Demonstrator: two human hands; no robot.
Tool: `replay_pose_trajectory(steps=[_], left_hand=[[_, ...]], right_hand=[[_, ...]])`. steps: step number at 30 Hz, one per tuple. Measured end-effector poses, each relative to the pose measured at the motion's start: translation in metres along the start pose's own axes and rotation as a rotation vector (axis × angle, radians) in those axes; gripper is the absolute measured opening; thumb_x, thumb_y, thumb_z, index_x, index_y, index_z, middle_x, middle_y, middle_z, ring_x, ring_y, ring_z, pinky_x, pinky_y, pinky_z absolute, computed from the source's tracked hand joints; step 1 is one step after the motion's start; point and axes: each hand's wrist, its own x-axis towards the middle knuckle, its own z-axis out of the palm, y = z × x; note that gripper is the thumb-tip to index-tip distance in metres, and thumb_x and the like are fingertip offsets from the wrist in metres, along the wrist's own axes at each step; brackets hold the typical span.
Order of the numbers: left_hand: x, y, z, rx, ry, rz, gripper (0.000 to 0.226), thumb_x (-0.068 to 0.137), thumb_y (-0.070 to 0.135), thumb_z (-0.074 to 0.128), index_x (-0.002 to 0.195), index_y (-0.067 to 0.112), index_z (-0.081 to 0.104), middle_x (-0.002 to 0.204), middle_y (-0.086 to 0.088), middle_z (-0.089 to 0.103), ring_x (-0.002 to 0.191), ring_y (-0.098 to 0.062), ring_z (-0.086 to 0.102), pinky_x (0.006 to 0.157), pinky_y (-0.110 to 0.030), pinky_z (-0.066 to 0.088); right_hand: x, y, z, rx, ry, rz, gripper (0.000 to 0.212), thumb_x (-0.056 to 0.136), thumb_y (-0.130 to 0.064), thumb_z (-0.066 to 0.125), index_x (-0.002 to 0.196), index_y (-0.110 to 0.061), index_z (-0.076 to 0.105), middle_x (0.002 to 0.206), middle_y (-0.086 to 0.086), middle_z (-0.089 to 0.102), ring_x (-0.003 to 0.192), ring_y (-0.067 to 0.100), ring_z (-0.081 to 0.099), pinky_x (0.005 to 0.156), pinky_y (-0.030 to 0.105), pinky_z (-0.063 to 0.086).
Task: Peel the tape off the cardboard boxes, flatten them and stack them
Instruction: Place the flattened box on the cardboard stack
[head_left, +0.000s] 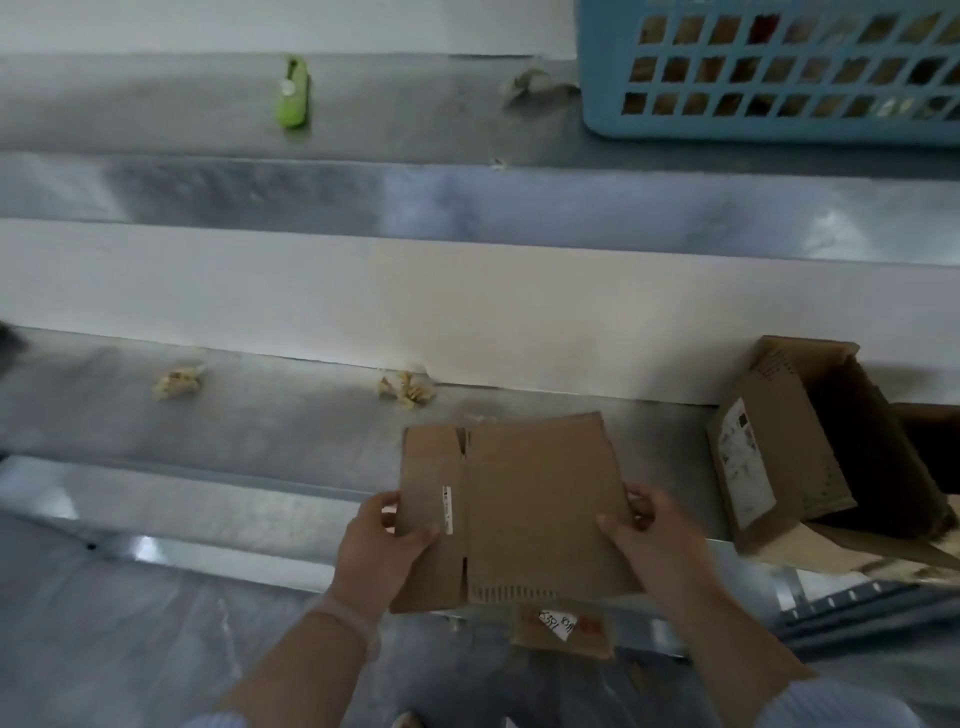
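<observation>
Likely packing workshop — steel bench (260, 441), crate (779, 114)

Soft dim light, motion blur, glare patches

The left hand (382, 540) grips the left edge of a flat box (519, 509), thumb on top, and the right hand (654, 535) grips its right edge, holding it over the steel bench (260, 441). A cardboard piece (561, 626) with a handwritten label shows beneath. An open box (779, 467) lies on its side to the right. 1 tape wad (408, 389) sits just behind the flat box, another wad (176, 382) well left. On the upper ledge are a green tool (293, 93) and a blue basket (769, 67).
</observation>
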Motion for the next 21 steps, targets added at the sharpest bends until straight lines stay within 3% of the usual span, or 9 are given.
replay_pose_trajectory(steps=[3, 7, 9, 17, 21], left_hand=[[-0.005, -0.016, -0.031, -0.079, 0.074, 0.003, 0.056, 0.076, 0.030, 0.080, 0.121, 0.022, 0.048, 0.102, 0.000, 0.065, 0.086, -0.014, 0.062, 0.063, -0.023, 0.044], [-0.012, -0.040, -0.085, -0.074, 0.201, 0.033, 0.058, 0.077, 0.034, 0.078, 0.125, 0.026, 0.047, 0.098, 0.005, 0.063, 0.085, -0.014, 0.060, 0.065, -0.028, 0.042], [-0.014, -0.056, -0.116, -0.055, 0.260, 0.040, 0.058, 0.077, 0.037, 0.077, 0.125, 0.027, 0.046, 0.095, 0.008, 0.061, 0.081, -0.012, 0.059, 0.064, -0.028, 0.042], [-0.012, -0.145, -0.279, -0.113, 0.451, -0.006, 0.059, 0.078, 0.040, 0.074, 0.128, 0.030, 0.045, 0.092, 0.018, 0.055, 0.077, -0.003, 0.056, 0.058, -0.021, 0.038], [-0.005, -0.194, -0.364, -0.115, 0.547, -0.005, 0.061, 0.077, 0.036, 0.077, 0.129, 0.023, 0.047, 0.088, 0.017, 0.052, 0.075, -0.005, 0.051, 0.059, -0.018, 0.035]], right_hand=[[-0.008, -0.024, 0.018, -0.009, 0.004, -0.095, 0.044, 0.081, -0.027, 0.078, 0.117, -0.031, 0.054, 0.097, -0.012, 0.059, 0.081, 0.002, 0.055, 0.059, 0.016, 0.038], [-0.022, -0.061, 0.061, -0.007, -0.056, -0.168, 0.046, 0.079, -0.028, 0.079, 0.118, -0.029, 0.053, 0.099, -0.010, 0.059, 0.084, 0.010, 0.058, 0.063, 0.025, 0.043], [-0.031, -0.081, 0.089, -0.016, -0.100, -0.204, 0.046, 0.081, -0.029, 0.077, 0.118, -0.029, 0.051, 0.101, -0.008, 0.058, 0.085, 0.009, 0.058, 0.061, 0.024, 0.043], [-0.097, -0.186, 0.247, 0.019, -0.249, -0.352, 0.043, 0.084, -0.026, 0.075, 0.117, -0.030, 0.048, 0.104, -0.006, 0.056, 0.089, 0.013, 0.057, 0.075, 0.033, 0.047], [-0.134, -0.238, 0.329, 0.039, -0.311, -0.422, 0.042, 0.083, -0.024, 0.075, 0.116, -0.027, 0.049, 0.104, -0.005, 0.058, 0.089, 0.014, 0.058, 0.070, 0.031, 0.044]])
